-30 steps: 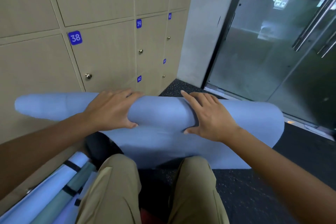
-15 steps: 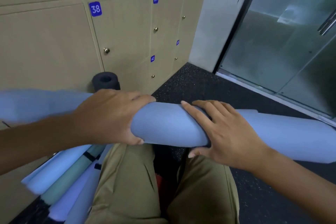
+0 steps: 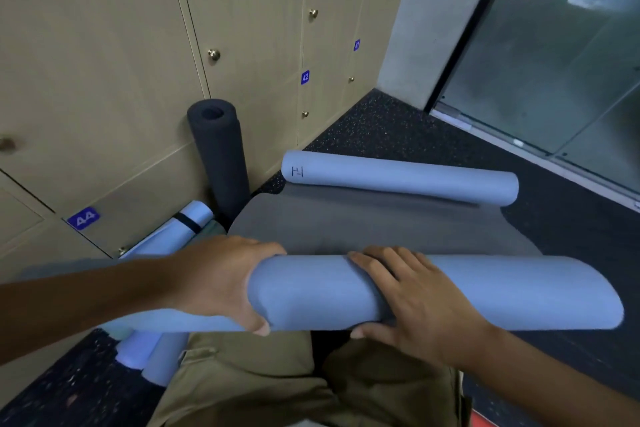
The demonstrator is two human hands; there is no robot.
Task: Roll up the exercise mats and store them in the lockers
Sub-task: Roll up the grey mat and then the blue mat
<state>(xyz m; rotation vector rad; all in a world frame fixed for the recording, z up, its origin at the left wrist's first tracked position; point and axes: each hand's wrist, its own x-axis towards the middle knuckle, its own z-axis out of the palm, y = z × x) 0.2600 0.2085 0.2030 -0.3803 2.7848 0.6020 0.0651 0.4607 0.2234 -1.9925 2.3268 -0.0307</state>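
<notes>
Blue mat roll (image 3: 311, 291) — both hands' fingers (image 3: 374, 262) curled round it.

Left hand (image 3: 221, 282) and right hand (image 3: 412, 302) grip rolled blue foam exercise mat (image 3: 311, 291); beige wooden lockers (image 3: 104, 62) behind.

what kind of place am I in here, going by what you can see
Probably a gym or yoga studio locker area: numbered beige wooden lockers, speckled black rubber floor, and rolled exercise mats, including the blue one in both hands.
</notes>
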